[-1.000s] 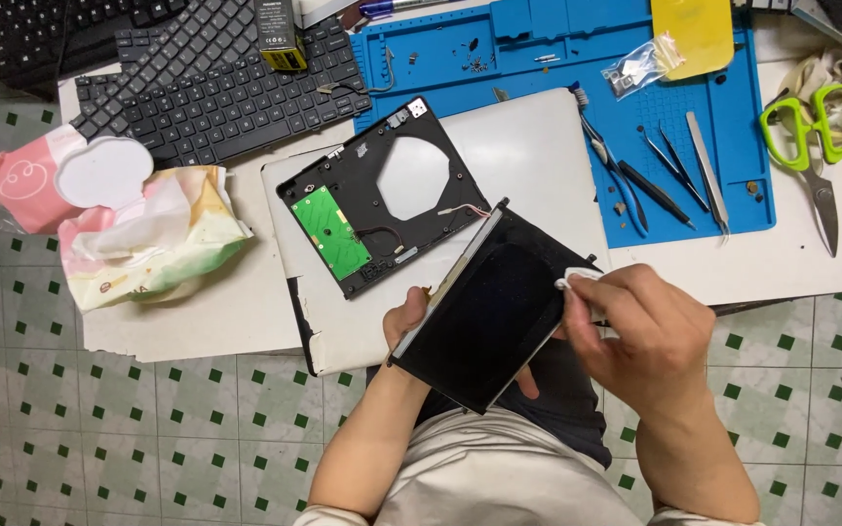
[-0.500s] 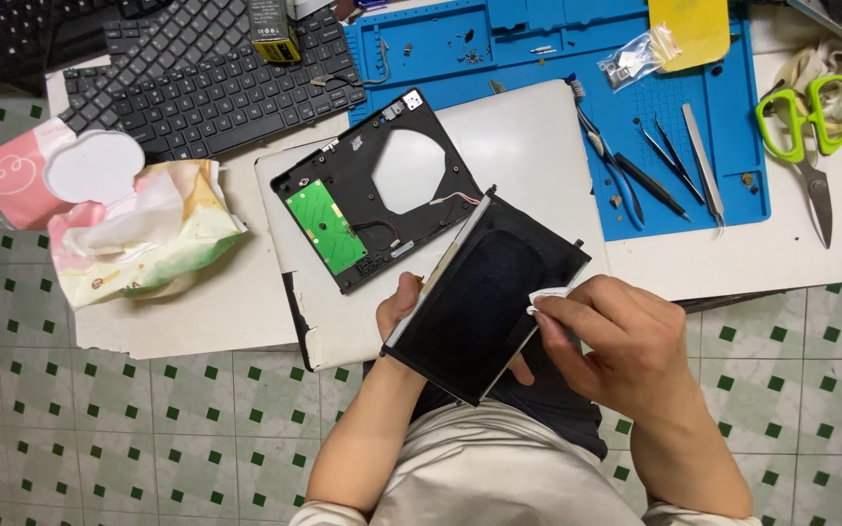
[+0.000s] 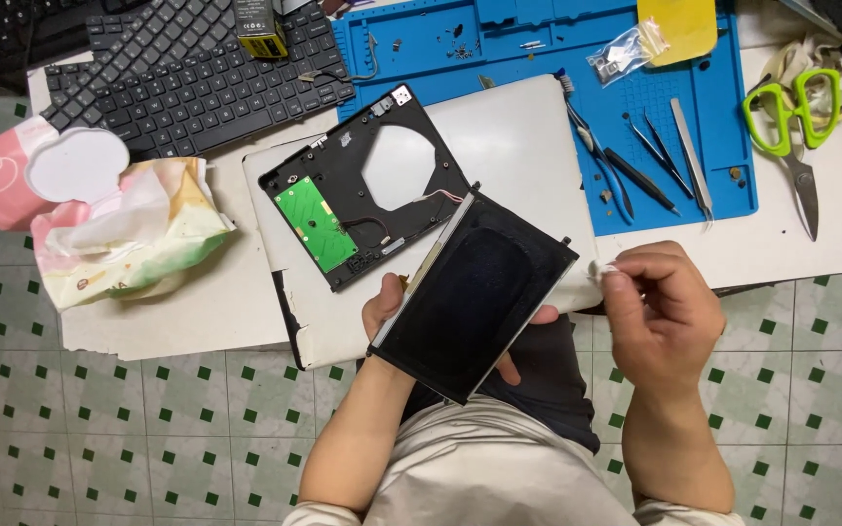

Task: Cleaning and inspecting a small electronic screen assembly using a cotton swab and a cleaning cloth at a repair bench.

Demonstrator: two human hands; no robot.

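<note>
A person's left hand point(image 3: 392, 310) grips a flat black panel point(image 3: 470, 297) from beneath, thumb on its pale left edge and fingertips showing past its right edge, holding it tilted over the lap just off the bench's near edge. The right hand point(image 3: 660, 312), just right of the panel and clear of it, pinches a small white scrap point(image 3: 598, 273) between thumb and fingers. An opened black drive chassis with a green circuit board point(image 3: 316, 222) lies on a white laptop lid point(image 3: 518, 146) mid-bench; tweezers point(image 3: 691, 156) rest on a blue mat point(image 3: 713, 97) towards the far right.
</note>
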